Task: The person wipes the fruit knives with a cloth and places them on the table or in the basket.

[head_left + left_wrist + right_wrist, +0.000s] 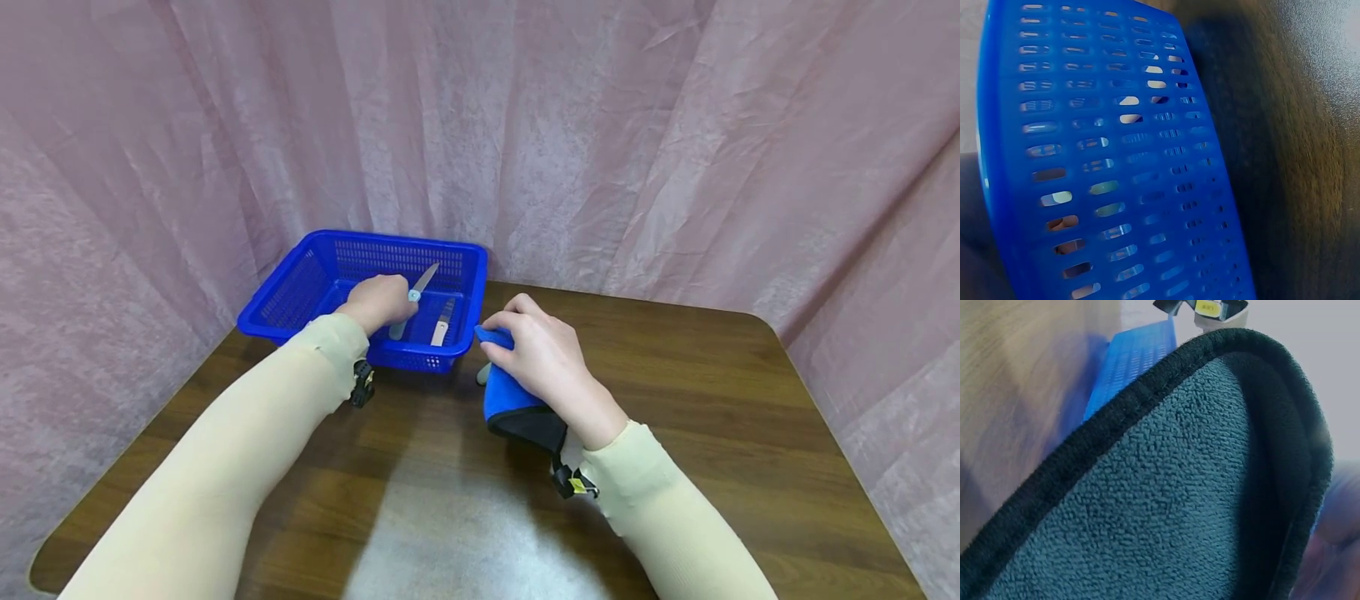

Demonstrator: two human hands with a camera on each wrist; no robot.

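Observation:
My left hand reaches into a blue plastic basket, its fingers curled at a knife with a pale greenish handle and its blade pointing up and right. A second knife with a whitish handle lies in the basket to the right. In the left wrist view the basket wall hides most of that hand. My right hand pinches a folded blue cloth with black edging. The cloth's grey-teal side fills the right wrist view. A rounded pale grey-green end pokes out beside the cloth, mostly hidden.
The basket stands at the back left of a brown wooden table, close to a pink curtain. Glare brightens the table's front middle. Small black devices are strapped at both wrists.

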